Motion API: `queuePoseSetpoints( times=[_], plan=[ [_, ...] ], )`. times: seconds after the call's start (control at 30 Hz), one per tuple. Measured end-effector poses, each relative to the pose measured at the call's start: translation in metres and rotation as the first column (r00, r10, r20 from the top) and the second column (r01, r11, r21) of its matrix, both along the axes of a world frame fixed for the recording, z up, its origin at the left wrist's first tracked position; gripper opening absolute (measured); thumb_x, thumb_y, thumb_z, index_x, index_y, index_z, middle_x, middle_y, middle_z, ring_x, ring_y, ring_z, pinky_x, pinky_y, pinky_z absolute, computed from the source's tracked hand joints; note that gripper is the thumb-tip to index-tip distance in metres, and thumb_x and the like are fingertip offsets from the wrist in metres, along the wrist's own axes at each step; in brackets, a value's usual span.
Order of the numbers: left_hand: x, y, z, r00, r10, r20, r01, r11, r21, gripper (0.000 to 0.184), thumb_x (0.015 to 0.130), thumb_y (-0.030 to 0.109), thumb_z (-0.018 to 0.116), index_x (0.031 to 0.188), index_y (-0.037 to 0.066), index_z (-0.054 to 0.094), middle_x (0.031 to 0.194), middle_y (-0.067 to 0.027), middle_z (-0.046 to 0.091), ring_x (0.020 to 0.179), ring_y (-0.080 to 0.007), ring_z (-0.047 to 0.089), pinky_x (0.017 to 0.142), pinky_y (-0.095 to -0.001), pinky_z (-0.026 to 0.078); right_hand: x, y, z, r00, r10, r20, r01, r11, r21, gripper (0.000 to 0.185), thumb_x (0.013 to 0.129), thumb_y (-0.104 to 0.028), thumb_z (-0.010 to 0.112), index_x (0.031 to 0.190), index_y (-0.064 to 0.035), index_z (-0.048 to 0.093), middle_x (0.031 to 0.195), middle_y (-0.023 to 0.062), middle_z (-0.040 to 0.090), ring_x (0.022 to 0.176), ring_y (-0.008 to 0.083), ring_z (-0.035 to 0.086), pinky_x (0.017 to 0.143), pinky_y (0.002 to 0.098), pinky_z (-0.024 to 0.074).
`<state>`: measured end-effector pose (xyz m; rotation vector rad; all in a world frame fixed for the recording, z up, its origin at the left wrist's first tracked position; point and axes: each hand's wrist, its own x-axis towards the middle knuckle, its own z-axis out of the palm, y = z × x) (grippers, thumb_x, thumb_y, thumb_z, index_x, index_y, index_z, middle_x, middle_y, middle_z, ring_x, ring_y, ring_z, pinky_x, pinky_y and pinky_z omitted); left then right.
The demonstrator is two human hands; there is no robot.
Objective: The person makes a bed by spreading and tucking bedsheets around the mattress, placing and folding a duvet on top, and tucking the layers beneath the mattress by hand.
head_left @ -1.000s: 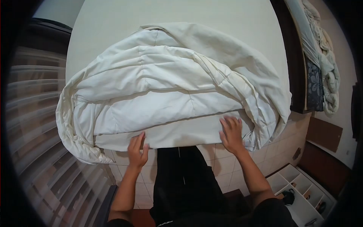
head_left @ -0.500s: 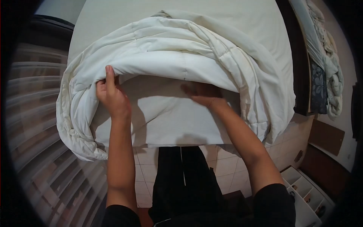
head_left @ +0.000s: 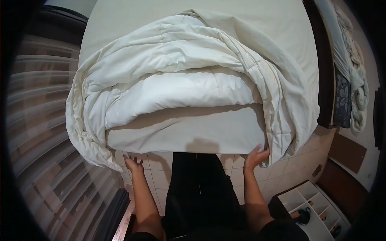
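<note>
A white comforter (head_left: 181,90) lies bunched in thick, curved folds across the near end of the bed, its two ends trailing down at the left and right corners. In front of its folds shows a strip of the sheet-covered mattress (head_left: 225,126). My left hand (head_left: 134,164) is just below the mattress's near edge, beside the comforter's left end, with fingers apart and nothing in them. At the near right corner, my right hand (head_left: 256,157) is open with thumb and fingers spread, close against the comforter's right end. Whether it touches the cloth I cannot tell.
Sheer curtains (head_left: 44,120) hang along the left side. A white compartment shelf (head_left: 299,197) with small items stands at lower right on the tiled floor (head_left: 159,176). Beyond the bed's right side, more bedding (head_left: 358,80) lies by a dark wooden panel (head_left: 323,60).
My left hand has let go of the comforter's fold, which now lies lower over the mattress. Both hands have moved back toward me, to the near corners of the bed.
</note>
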<state>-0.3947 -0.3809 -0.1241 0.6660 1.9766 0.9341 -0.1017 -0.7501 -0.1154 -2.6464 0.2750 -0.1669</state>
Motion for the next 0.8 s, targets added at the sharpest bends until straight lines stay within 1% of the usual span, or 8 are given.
queuePoseSetpoints(
  times=[0.1, 0.17, 0.2, 0.3, 0.47, 0.53, 0.7, 0.8],
  plan=[
    [-0.004, -0.002, -0.007, 0.925, 0.152, 0.347, -0.052, 0.958, -0.282, 0.039, 0.093, 0.025, 0.046, 0.126, 0.004, 0.047, 0.131, -0.0149, 0.047, 0.116, -0.0279, 0.049, 0.095, -0.0403, 0.043, 0.01, -0.031, -0.029, 0.912, -0.401, -0.082, 0.409, 0.901, 0.143, 0.044, 0.091, -0.018, 0.049, 0.128, 0.0028, 0.042, 0.129, 0.0167, 0.049, 0.116, 0.035, 0.047, 0.097, 0.0411, 0.0373],
    [-0.017, 0.007, -0.033, 0.863, 0.092, 0.497, 0.073, 0.95, -0.302, 0.037, 0.094, 0.026, 0.045, 0.124, 0.005, 0.048, 0.126, -0.0129, 0.051, 0.114, -0.0271, 0.052, 0.094, -0.0421, 0.044, 0.022, -0.046, -0.038, 0.66, -0.663, -0.353, 0.745, 0.519, 0.418, 0.039, 0.09, -0.015, 0.048, 0.126, 0.0003, 0.045, 0.126, 0.0155, 0.051, 0.112, 0.0321, 0.051, 0.092, 0.0415, 0.0419],
    [-0.022, 0.014, -0.042, 0.817, 0.064, 0.573, 0.135, 0.945, -0.297, 0.036, 0.095, 0.027, 0.045, 0.123, 0.005, 0.049, 0.124, -0.0119, 0.053, 0.113, -0.0267, 0.053, 0.094, -0.0429, 0.045, 0.022, -0.046, -0.037, 0.661, -0.662, -0.353, 0.744, 0.517, 0.423, 0.039, 0.09, -0.015, 0.048, 0.126, 0.0003, 0.045, 0.126, 0.0155, 0.051, 0.112, 0.0321, 0.051, 0.092, 0.0415, 0.0419],
    [-0.052, 0.02, -0.047, 0.796, 0.092, 0.598, 0.115, 0.948, -0.298, 0.032, 0.096, 0.024, 0.043, 0.12, 0.005, 0.05, 0.118, -0.0097, 0.056, 0.109, -0.0258, 0.054, 0.094, -0.0429, 0.046, 0.02, -0.05, -0.032, 0.81, -0.494, -0.314, 0.521, 0.363, 0.772, 0.032, 0.089, -0.012, 0.047, 0.12, -0.0054, 0.051, 0.103, 0.0111, 0.06, 0.08, 0.0229, 0.06, 0.063, 0.0363, 0.0496],
    [-0.006, 0.011, 0.026, 0.798, 0.218, 0.562, 0.101, 0.871, -0.481, 0.024, 0.096, 0.019, 0.043, 0.113, 0.006, 0.053, 0.109, -0.0067, 0.059, 0.1, -0.0234, 0.057, 0.092, -0.0409, 0.047, 0.013, -0.091, 0.027, 0.857, -0.278, -0.434, 0.512, 0.563, 0.649, 0.022, 0.094, -0.02, 0.046, 0.11, -0.0072, 0.053, 0.084, 0.0025, 0.058, 0.059, 0.0135, 0.052, 0.047, 0.0263, 0.0402],
    [-0.018, 0.008, 0.011, 0.826, 0.116, 0.552, 0.14, 0.906, -0.399, 0.025, 0.095, 0.023, 0.045, 0.111, 0.007, 0.054, 0.109, -0.0068, 0.059, 0.1, -0.0233, 0.057, 0.092, -0.0416, 0.047, 0.019, -0.09, 0.069, 0.844, -0.257, -0.47, 0.53, 0.528, 0.663, 0.013, 0.094, -0.02, 0.045, 0.089, -0.0119, 0.053, 0.055, -0.0034, 0.037, 0.039, 0.0076, 0.029, 0.035, 0.0223, 0.0224],
    [-0.077, 0.0, -0.026, 0.817, -0.033, 0.575, 0.164, 0.97, -0.177, 0.032, 0.09, 0.034, 0.052, 0.108, 0.008, 0.055, 0.104, -0.0052, 0.061, 0.097, -0.0249, 0.059, 0.091, -0.0418, 0.046, 0.03, -0.122, 0.1, 0.839, -0.052, -0.541, 0.463, 0.59, 0.661, 0.02, 0.095, -0.024, 0.044, 0.081, -0.0113, 0.049, 0.052, -0.0043, 0.029, 0.038, 0.0091, 0.026, 0.034, 0.0244, 0.0234],
    [-0.028, -0.011, 0.008, 0.814, 0.084, 0.575, 0.094, 0.957, -0.273, 0.041, 0.091, 0.04, 0.047, 0.116, 0.007, 0.051, 0.114, -0.0083, 0.056, 0.104, -0.028, 0.054, 0.095, -0.0437, 0.043, 0.025, -0.153, 0.092, 0.828, 0.297, -0.475, 0.342, 0.403, 0.849, 0.025, 0.095, -0.03, 0.045, 0.103, -0.0074, 0.052, 0.071, 0.0018, 0.051, 0.055, 0.0158, 0.05, 0.045, 0.0286, 0.0377]
  ],
)
